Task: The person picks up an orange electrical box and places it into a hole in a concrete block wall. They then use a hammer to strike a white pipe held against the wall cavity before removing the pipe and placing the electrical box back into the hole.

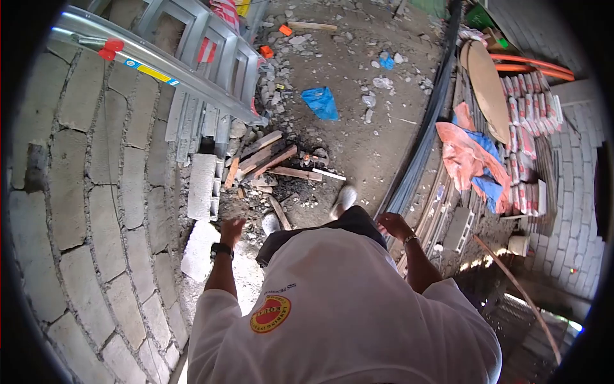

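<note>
My left hand [231, 231], with a dark watch at the wrist, hangs beside my left hip. Its fingers are partly apart and nothing shows in them. A hollow concrete block [203, 185] lies on the ground just ahead of it. On the other side, my right hand [394, 226] hangs near my right thigh, with a bracelet at the wrist. Its fingers are slightly bent and hold nothing visible. Long dark bars [416, 168] run along the ground near this hand. Between the hands are my two feet and a pile of wood pieces [261, 155].
An aluminium ladder [211, 86] leans at the left block wall [83, 211]. A blue plastic sheet [321, 104] lies on the dirt ahead. At the right are an orange and blue tarp [465, 153], a round board [484, 89], stacked packs [527, 109] and another hollow block [458, 228].
</note>
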